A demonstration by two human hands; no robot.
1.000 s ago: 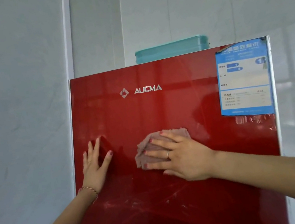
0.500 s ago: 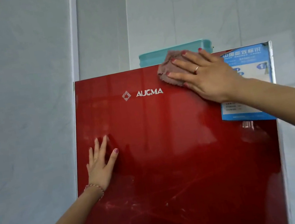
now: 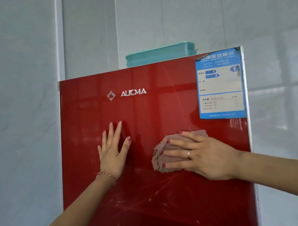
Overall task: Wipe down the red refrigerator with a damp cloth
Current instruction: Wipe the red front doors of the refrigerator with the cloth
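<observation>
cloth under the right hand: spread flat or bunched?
Bunched: the cloth sits in creased folds under the right hand, pressed against the refrigerator door.

One head-worn camera faces the refrigerator door (image 3: pixel 154 171) close up, tilted slightly upward toward its top.

1. Teal lidded container (image 3: pixel 160 54), at 12 o'clock in frame, flat and shallow, lower part hidden.
2. Blue-and-white energy label (image 3: pixel 221 86), at 2 o'clock; printed text too blurred to read; edges worn, lower corner peeling.
3. Pale grey tiled wall (image 3: pixel 266 12), from 12 to 4 o'clock, glossy, with faint grout lines.
4. Plain grey wall panel (image 3: pixel 12 97), at 9 o'clock, with a white vertical trim strip (image 3: pixel 58 35) along its right edge.
</observation>
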